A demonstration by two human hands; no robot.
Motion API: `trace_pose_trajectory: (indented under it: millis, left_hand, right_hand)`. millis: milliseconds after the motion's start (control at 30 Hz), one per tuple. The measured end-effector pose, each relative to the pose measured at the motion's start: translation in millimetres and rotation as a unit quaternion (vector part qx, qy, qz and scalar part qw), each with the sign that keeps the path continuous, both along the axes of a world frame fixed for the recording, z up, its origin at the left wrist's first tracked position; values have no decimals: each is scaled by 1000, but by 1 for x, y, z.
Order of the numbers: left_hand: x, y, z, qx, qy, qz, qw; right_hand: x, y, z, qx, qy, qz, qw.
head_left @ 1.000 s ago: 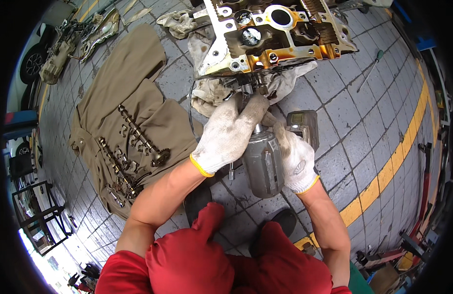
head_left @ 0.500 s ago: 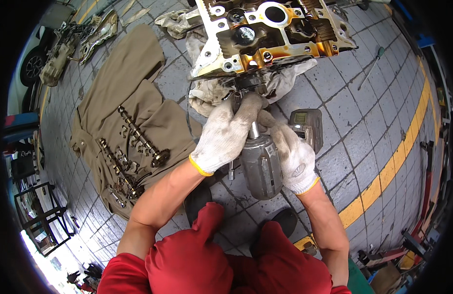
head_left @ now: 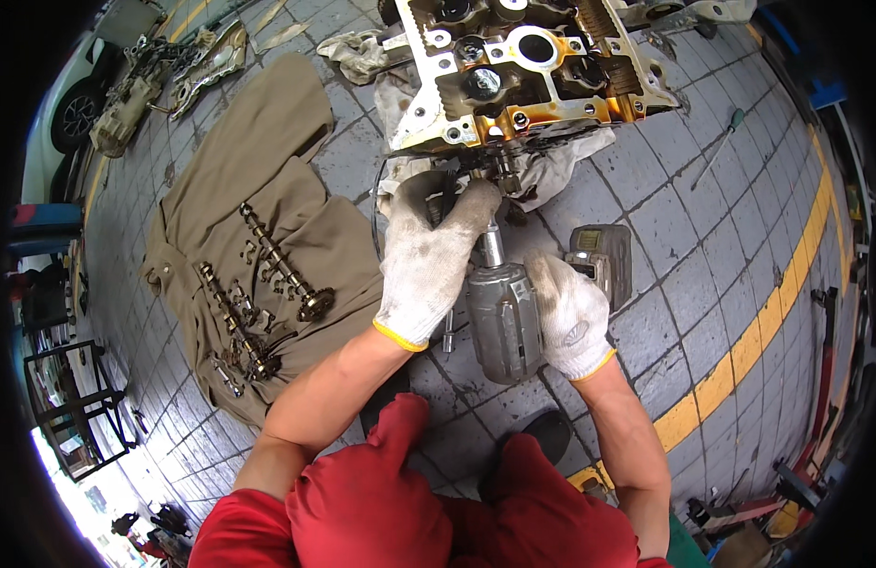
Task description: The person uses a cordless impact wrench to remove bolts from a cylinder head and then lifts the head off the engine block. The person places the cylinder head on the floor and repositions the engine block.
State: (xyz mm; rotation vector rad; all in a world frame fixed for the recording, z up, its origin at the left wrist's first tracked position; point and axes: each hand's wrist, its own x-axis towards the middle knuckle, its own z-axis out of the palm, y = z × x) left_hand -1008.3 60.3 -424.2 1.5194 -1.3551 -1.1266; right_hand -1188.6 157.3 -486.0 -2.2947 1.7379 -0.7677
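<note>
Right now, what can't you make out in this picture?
In the head view:
What lies under the left hand: covered by that hand.
Handle of the power tool: mostly hidden by tool body and right hand.
Far end of the engine part: cut off by the top edge.
Bits of metal on the brown cloth: too small to name.

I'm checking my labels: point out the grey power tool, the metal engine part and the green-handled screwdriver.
Grey power tool [head_left: 504, 327]: head view, on its rounded body.
Metal engine part [head_left: 548, 82]: head view, on the pale rib below its round opening.
Green-handled screwdriver [head_left: 737, 119]: head view, on its handle.
</note>
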Motion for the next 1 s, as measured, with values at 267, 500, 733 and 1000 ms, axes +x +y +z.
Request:
trace_pose_trajectory:
  millis: [267, 500, 733, 1000]
  left_hand:
    - [-2, -6, -10, 16, 140, -16, 990]
    - [-16, -7, 10, 99, 190, 18, 977]
    - [-17, -4, 5, 126, 237, 21, 963]
    - [27, 30, 52, 170, 108, -63, 977]
  right_hand:
    - [1, 4, -2, -31, -9, 5, 999]
    - [8, 6, -2, -49, -14, -8, 999]
    - [-1, 14, -3, -52, 5, 24, 998]
    - [-2, 54, 18, -89, -21, 30, 995]
